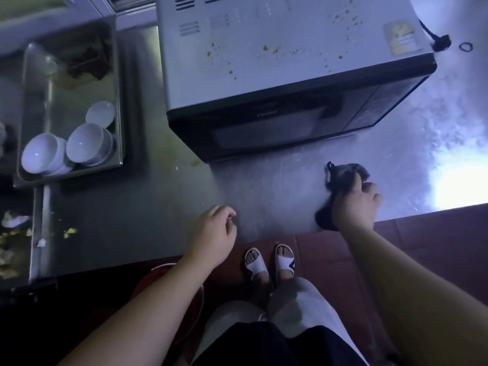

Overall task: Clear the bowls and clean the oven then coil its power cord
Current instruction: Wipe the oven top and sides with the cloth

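Gripping a dark cloth (343, 178) under the right hand (355, 204), before the oven (277, 75)

You are standing at a steel worktop (148, 212) whose brushed surface is catching a hard white glare (459, 186) just right of your right grip. Below both grips, a floor (427, 239) of dark reddish tiles is running under the worktop edge. Far left, the worktop is lying in dim shadow.

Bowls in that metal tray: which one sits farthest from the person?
The small white bowl, alone at the back of the steel tray. The two larger white bowls lie tipped, side by side, nearer the tray's front edge.
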